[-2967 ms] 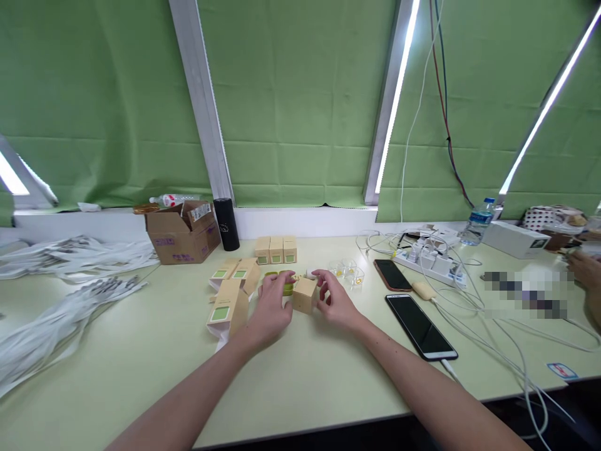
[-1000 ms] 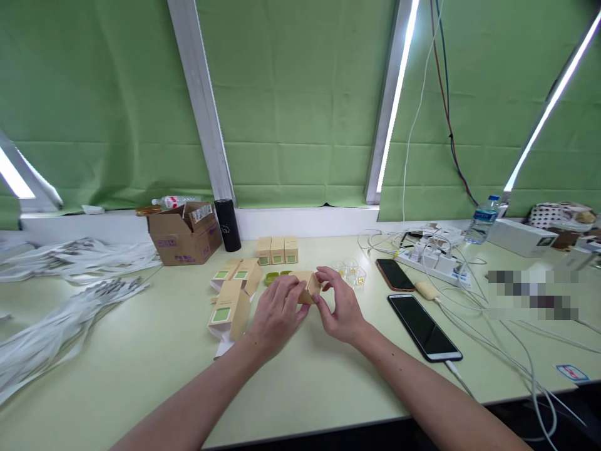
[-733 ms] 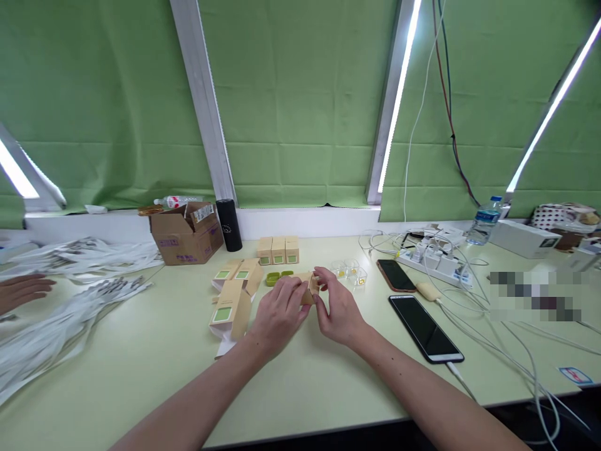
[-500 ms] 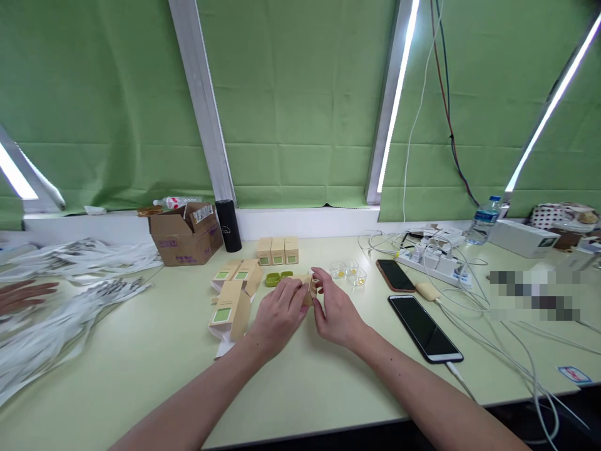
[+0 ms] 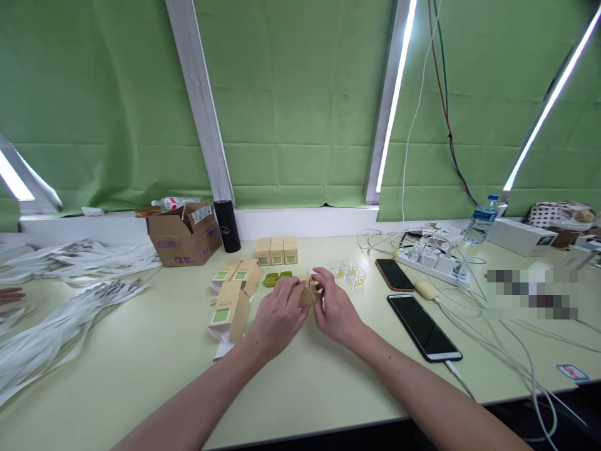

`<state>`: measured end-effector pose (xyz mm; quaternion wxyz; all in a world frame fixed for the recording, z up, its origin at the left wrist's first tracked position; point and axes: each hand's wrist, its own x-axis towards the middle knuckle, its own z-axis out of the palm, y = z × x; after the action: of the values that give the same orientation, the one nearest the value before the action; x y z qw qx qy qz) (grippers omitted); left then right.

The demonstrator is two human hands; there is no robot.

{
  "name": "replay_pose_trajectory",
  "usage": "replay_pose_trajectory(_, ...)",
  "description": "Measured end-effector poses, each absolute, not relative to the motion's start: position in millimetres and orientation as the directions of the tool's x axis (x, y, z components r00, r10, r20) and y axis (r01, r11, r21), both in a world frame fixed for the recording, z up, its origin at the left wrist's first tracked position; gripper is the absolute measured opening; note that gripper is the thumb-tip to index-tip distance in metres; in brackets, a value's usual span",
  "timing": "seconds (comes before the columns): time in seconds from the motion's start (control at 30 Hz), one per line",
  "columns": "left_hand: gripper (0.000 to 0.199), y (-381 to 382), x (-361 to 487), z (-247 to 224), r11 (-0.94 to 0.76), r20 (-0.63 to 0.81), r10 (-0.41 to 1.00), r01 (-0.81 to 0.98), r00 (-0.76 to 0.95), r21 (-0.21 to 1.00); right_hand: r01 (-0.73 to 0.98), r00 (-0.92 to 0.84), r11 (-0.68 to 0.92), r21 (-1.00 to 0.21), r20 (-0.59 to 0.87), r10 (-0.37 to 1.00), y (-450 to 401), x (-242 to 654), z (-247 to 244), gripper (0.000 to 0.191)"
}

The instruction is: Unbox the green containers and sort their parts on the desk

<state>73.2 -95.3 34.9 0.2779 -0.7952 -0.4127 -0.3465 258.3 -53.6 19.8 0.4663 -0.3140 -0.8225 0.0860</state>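
Between my two hands is a small brown cardboard box [image 5: 307,294], raised a little over the table. My left hand [image 5: 278,313] wraps its fingers around the box's left side. On the right, my right hand [image 5: 337,308] pinches the box's end, where a flap shows. Fingers cover much of the box. Just behind my left hand sits a green two-part container [image 5: 278,279]. To the left lie several unfolded boxes [image 5: 231,310] with green windows. Three closed boxes [image 5: 277,250] stand in a row farther back. Small clear cups [image 5: 350,270] with yellow bits stand beyond my right hand.
Two phones [image 5: 425,329] and a power strip [image 5: 434,263] with tangled cables lie to the right. A black tumbler [image 5: 227,225] and an open carton [image 5: 184,235] stand at the back left. White straps [image 5: 61,326] cover the left side, where another person's hand [image 5: 10,295] shows.
The box in my hands has turned, and more of its flap end shows. The other person's hand at the left has drawn back toward the frame edge.
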Motion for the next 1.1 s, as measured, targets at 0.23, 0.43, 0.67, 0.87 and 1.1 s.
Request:
replay_pose_trajectory(0.23, 0.047, -92.6, 73.5, 31.1, -0.529, 0.793, 0.468, 0.843, 0.389, -0.1, 0.409, -0.36, 0.773, -0.485, 0.692, 0.625, -56.6, 262.4, 24.6, 0.052)
replay_pose_trajectory(0.43, 0.047, -90.9, 72.1, 29.8, -0.544, 0.797, 0.474, 0.837, 0.373, -0.068, 0.421, -0.347, 0.769, -0.482, 0.697, 0.627, -54.9, 260.0, 20.5, 0.045)
replay_pose_trajectory(0.67, 0.048, -91.4, 72.9, 28.6, -0.557, 0.792, 0.521, 0.83, 0.317, 0.035, 0.375, -0.286, 0.756, -0.536, 0.709, 0.645, -53.4, 262.9, 23.7, 0.036)
replay_pose_trajectory(0.87, 0.051, -92.7, 73.2, 32.9, -0.599, 0.813, 0.52, 0.791, 0.261, 0.129, 0.225, -0.144, 0.716, -0.661, 0.704, 0.695, -48.5, 264.2, 25.5, 0.031)
replay_pose_trajectory(1.1, 0.035, -92.6, 73.9, 37.8, -0.669, 0.796, 0.53, 0.721, 0.293, 0.179, 0.021, -0.006, 0.656, -0.755, 0.656, 0.755, -40.3, 265.4, 29.2, 0.032)
